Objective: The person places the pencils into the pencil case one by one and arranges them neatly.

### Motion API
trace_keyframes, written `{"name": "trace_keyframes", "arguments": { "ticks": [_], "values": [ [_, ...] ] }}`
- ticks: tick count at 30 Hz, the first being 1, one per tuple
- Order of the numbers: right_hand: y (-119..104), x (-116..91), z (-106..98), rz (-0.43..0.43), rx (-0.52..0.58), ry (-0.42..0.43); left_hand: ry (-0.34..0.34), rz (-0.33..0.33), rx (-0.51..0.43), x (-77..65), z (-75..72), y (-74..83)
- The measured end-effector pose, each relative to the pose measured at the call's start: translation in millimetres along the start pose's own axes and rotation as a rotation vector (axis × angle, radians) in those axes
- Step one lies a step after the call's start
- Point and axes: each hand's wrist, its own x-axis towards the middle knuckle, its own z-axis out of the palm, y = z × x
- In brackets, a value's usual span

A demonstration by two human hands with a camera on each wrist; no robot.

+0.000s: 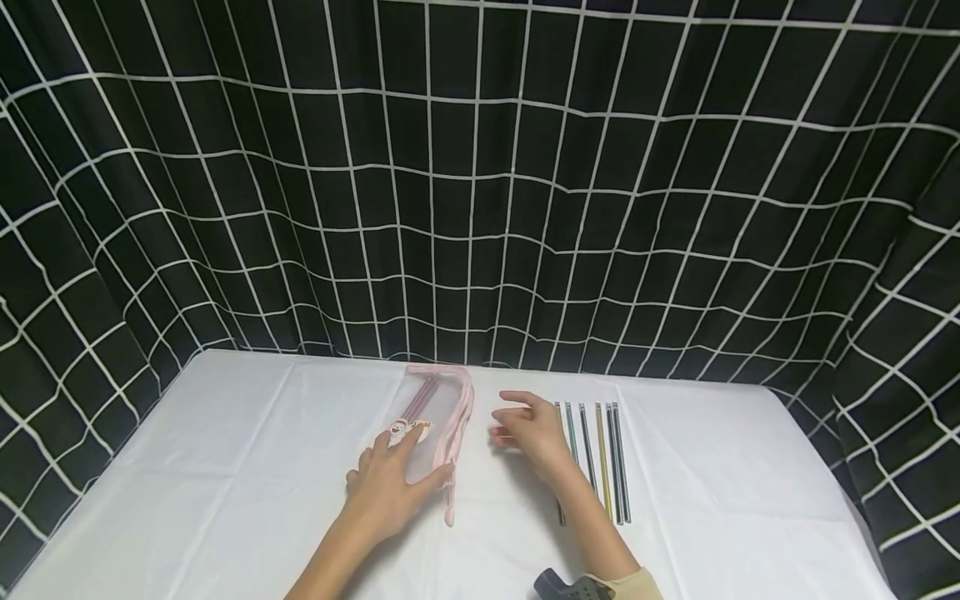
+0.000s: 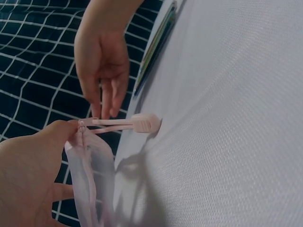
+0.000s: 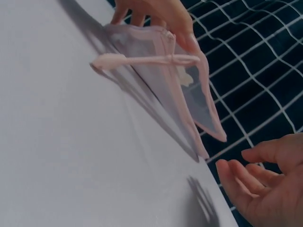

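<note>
A sheer mesh pencil pouch (image 1: 444, 398) with pink zipper trim lies on the white table. Reddish pencils (image 1: 422, 398) and a cartoon print (image 1: 399, 426) show through its mesh. My left hand (image 1: 384, 492) holds the pouch near its close end, thumb at the zipper edge and fingers over the upper face. The zip mouth gapes in the right wrist view, and a pink pull strap (image 3: 137, 60) hangs off one end. Just right of the pouch, my right hand (image 1: 531, 433) hovers with bent, relaxed fingers and nothing held; its palm (image 2: 108, 61) shows in the left wrist view.
Several metallic-looking pencils (image 1: 603, 454) lie side by side to the right, partly behind my right forearm. A dark band device (image 1: 572, 587) sits on that wrist. Black cloth with a white grid (image 1: 480, 208) stands behind the white-covered table (image 1: 247, 467).
</note>
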Motion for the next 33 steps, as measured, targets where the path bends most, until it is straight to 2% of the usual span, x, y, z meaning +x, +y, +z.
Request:
{"name": "trace_keyframes", "arguments": {
  "ticks": [11, 22, 28, 33],
  "values": [
    [5, 2, -23, -0.014, -0.093, 0.071, 0.006, 0.010, 0.007, 0.0, 1.0, -1.3],
    [3, 4, -40, -0.081, -0.217, 0.152, -0.003, 0.010, 0.008, -0.1, -0.5, -0.5],
    [3, 1, -48, -0.095, -0.341, 0.182, -0.006, 0.009, 0.014, -0.9, -1.0, 0.4],
    [4, 1, -53, -0.110, -0.387, 0.191, -0.006, 0.011, 0.018, -0.8, -1.1, 1.5]
  ]
}}
